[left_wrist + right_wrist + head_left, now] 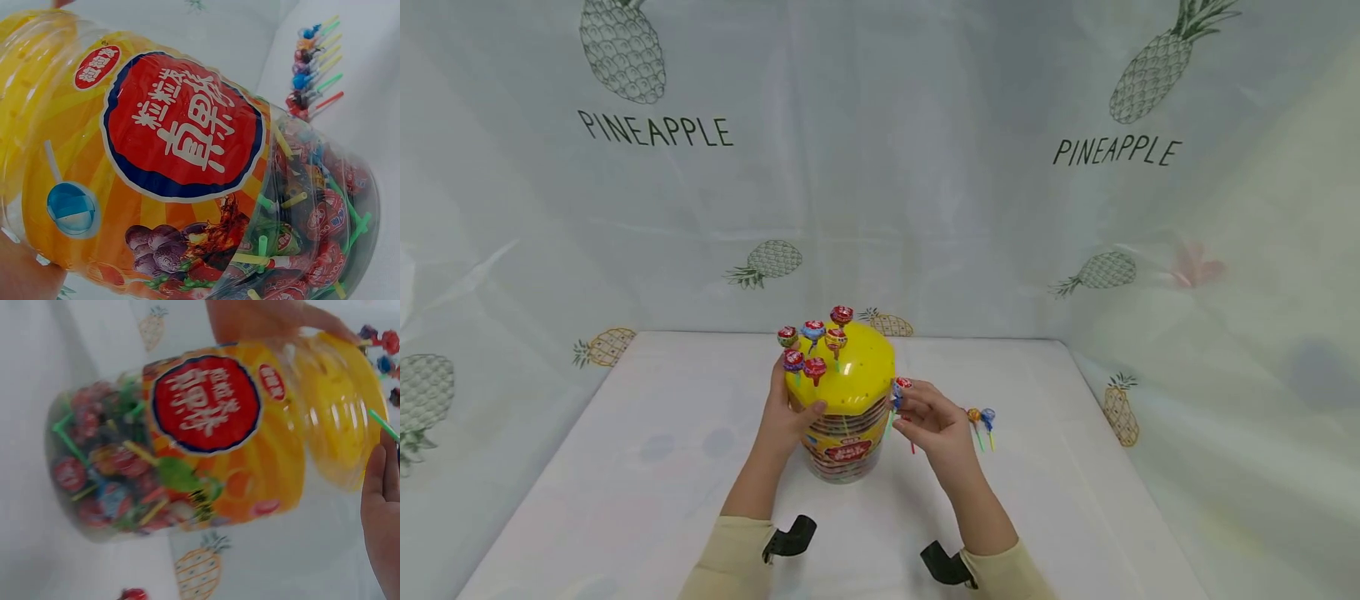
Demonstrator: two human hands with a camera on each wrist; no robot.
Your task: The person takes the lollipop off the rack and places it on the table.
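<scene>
Left of the frame's lower centre, the left hand point(788, 419) is wrapped round a candy jar point(848, 451), its yellow lid point(863, 372) studded with upright lollipops point(816, 368). Rightward, a single lollipop point(897, 394) is pinched by the right hand point(942, 427); beyond, loose lollipops point(988, 415) are laid on the table point(1052, 492).

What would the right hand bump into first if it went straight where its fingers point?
Probably the lid; the lollipop in the right hand might touch it first, though depth is unclear.
</scene>
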